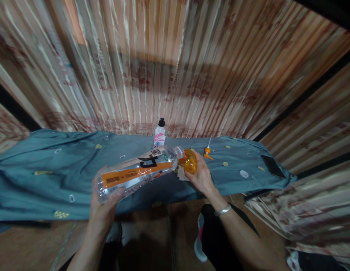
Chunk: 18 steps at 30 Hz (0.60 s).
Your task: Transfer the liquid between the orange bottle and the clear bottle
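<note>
Clear bottle (pixel 135 174) with orange label lies tilted above the cloth-covered bench (pixel 36 188), left hand (pixel 103 210) gripping its base, right hand (pixel 201 175) at 3 o'clock closed on an orange funnel-like piece (pixel 189 161) at its mouth; misalignment could spill contents.

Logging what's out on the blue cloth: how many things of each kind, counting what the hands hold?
Clear bottles: 2, large bottle in left hand, small bottle standing
Orange containers: 1, orange container in right hand
Orange nozzles: 1, nozzle
White caps: 1, cap
Dark phones: 1, phone
Total: 6
</note>
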{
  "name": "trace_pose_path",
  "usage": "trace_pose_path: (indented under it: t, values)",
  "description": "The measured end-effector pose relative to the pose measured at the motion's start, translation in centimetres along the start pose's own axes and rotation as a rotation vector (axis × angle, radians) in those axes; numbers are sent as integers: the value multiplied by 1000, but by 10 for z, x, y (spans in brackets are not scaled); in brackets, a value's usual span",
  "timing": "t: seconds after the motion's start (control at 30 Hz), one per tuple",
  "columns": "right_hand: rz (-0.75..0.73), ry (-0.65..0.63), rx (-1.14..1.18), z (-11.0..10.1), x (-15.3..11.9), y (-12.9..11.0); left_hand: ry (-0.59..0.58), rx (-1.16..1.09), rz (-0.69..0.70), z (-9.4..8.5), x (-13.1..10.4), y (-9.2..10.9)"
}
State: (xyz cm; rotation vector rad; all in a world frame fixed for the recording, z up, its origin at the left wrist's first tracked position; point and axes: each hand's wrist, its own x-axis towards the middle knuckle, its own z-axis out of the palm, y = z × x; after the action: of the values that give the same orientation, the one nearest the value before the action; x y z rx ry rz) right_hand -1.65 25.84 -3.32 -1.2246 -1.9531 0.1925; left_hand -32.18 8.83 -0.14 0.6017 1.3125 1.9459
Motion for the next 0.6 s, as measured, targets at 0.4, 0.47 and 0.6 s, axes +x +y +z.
trace_pose_path:
  t: [0.4,0.47,0.6]
  values:
    - [5,-8,8,-1,1,0,35,-11,-20,15,-6,10]
    - [4,-11,14,-2,1,0,53,-13,-14,18,-6,12]
    - [5,-7,21,-2,1,0,124,-20,-24,26,-9,17]
